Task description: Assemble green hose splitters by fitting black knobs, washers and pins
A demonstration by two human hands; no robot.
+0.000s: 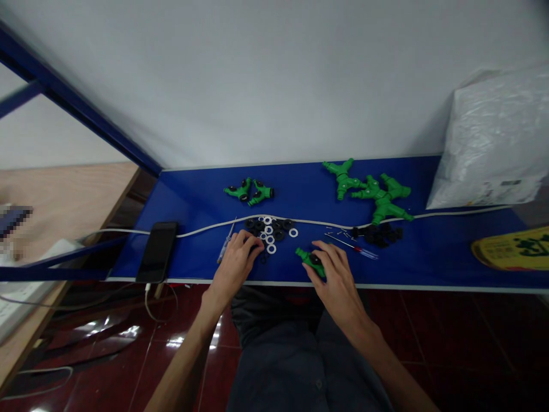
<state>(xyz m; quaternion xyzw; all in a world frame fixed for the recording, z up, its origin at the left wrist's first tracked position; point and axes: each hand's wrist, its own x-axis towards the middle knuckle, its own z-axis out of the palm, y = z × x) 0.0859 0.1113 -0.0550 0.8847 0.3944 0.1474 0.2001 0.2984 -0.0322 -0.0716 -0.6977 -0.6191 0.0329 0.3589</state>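
Note:
My right hand [337, 266] grips a green plastic hose splitter [302, 253] with a black knob, at the front edge of the blue shelf. My left hand [240, 254] is closed, its thumb and fingertips together beside a pile of white washers [270, 240] and black rings [278, 234]. What those fingertips hold, if anything, is too small to make out. Small black O-rings [263, 258] lie just under them. A clear-handled screwdriver [223, 250] lies left of that hand. Right of my right hand are a red-and-clear screwdriver [364, 252], several small screws [341, 233] and black plastic parts [380, 234].
Two green splitters [261, 193] with black knobs lie at the back; several larger green pieces [381, 197] lie back right. A white cable [206, 228] crosses the blue shelf [193, 189]. A phone [158, 252] is left, a plastic-wrapped package [493, 143] and yellow object [510, 250] right.

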